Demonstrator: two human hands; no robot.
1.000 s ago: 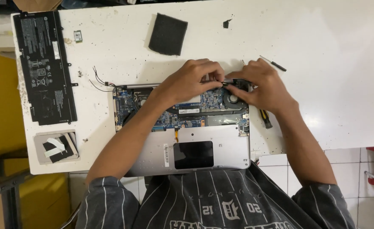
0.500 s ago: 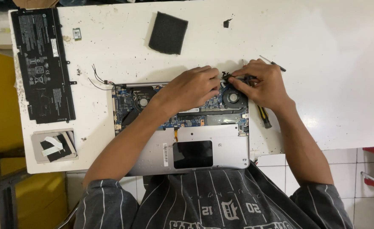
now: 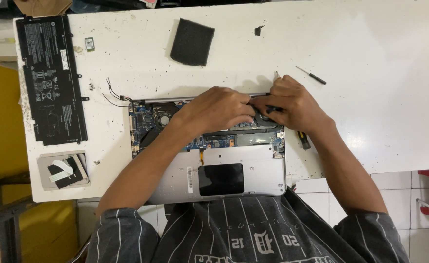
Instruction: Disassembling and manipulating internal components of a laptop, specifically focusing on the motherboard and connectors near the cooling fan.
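Both hands, left (image 3: 219, 109) and right (image 3: 292, 104), were pressed over the opened laptop (image 3: 207, 151) at its fan corner, a dark part pinched by the right fingers; the left fingers' grip could not be told. Careful lifting seemed required next.

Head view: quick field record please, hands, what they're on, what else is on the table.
left hand: resting on the opened laptop, over the circuit board
right hand: at the laptop's upper right corner, fingers curled around a small dark part; grip detail hidden
laptop state: bottom cover off, board and a fan exposed
table: white, speckled
battery pack: black, far left
foam pad: dark square, top centre
screwdriver: thin, right of the hands
loose wires: left of the laptop
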